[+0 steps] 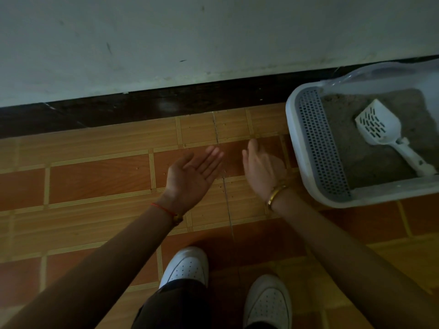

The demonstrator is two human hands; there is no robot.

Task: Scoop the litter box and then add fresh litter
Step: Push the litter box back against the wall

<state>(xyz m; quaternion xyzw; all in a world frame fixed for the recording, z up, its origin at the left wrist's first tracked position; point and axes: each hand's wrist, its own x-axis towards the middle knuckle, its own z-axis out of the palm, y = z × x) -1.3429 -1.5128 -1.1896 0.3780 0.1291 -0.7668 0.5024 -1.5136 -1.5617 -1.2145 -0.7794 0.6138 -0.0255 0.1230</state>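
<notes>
A white litter box (294, 138) with a grey perforated step along its left side stands on the floor at the right, against the wall. Grey litter (370, 157) fills it. A white slotted scoop (380, 127) lies on the litter, handle pointing to the lower right. My left hand (190, 174) is held out palm up over the floor tiles, fingers apart, holding nothing. My right hand (261, 167) hovers just left of the box, fingers loosely spread, holding nothing. A red string is on the left wrist and gold bangles on the right.
The floor is brown and orange tile (95, 181) with a dark skirting strip (142, 108) below a pale wall (166, 39). My two white shoes (187, 267) stand at the bottom centre. Small specks lie scattered on the tiles near the box.
</notes>
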